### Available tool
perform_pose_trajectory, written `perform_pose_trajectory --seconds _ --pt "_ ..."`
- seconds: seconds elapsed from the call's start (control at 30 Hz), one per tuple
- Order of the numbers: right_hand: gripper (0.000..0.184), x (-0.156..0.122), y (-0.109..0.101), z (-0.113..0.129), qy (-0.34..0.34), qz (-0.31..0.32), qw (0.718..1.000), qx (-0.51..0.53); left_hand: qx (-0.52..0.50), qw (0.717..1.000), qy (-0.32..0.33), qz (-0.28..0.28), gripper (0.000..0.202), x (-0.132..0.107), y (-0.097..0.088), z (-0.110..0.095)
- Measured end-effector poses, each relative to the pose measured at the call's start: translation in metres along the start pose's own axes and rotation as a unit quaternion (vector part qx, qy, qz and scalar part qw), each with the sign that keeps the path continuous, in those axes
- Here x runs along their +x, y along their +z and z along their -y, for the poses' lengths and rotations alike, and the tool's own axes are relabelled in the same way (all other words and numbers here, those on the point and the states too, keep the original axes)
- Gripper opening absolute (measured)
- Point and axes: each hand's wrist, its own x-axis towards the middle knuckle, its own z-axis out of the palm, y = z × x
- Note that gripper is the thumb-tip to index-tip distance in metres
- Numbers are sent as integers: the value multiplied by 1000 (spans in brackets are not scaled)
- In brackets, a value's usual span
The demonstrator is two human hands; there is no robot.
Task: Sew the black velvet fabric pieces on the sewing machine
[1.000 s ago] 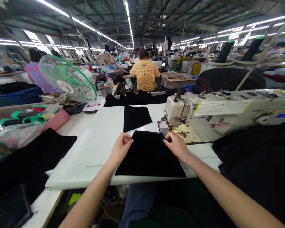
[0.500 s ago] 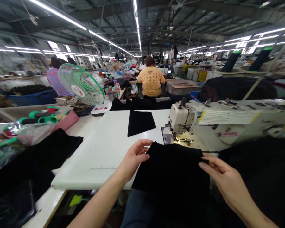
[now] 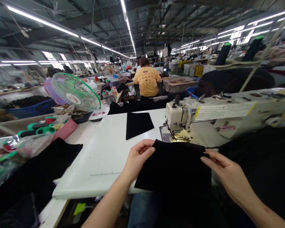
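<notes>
A black fabric piece [image 3: 174, 167] is stretched between my two hands at the front edge of the white sewing table [image 3: 99, 152]. My left hand [image 3: 140, 155] pinches its upper left corner between thumb and fingers. At the upper right corner, my right hand [image 3: 222, 163] grips the cloth the same way. Just beyond the fabric's top edge stands the sewing machine [image 3: 178, 115], its presser foot [image 3: 182, 138] lit by a small lamp. The lower part of the cloth hangs over my lap, dark and hard to make out.
Another black cut panel [image 3: 139, 125] lies flat on the table. To the left are a green-rimmed fan [image 3: 76, 91], thread spools [image 3: 46, 129] and stacked black fabric [image 3: 59, 155]. Dark cloth [image 3: 258, 167] fills the right side. A person in a yellow shirt [image 3: 147, 80] sits ahead, facing away.
The camera view has tilted and shifted slightly. Both hands keep their pinch on the black fabric, whose top edge now lies a little closer to the presser foot and looks straighter.
</notes>
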Motion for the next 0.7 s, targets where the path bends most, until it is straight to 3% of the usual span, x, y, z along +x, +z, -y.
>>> perform_pose_trajectory --seconds 0.2,0.33,0.47,0.7 --pt "38 -3 1 3 24 -20 999 -19 13 997 22 -69 18 3 3 -5" --pt "44 -5 1 1 63 -17 997 37 -16 994 9 -109 19 2 4 -6" --pt "44 -7 2 3 73 -46 991 99 -63 990 -27 -120 25 0 7 -8" --pt "37 -7 6 12 89 -51 981 163 -75 990 -12 -122 25 -1 10 -11"
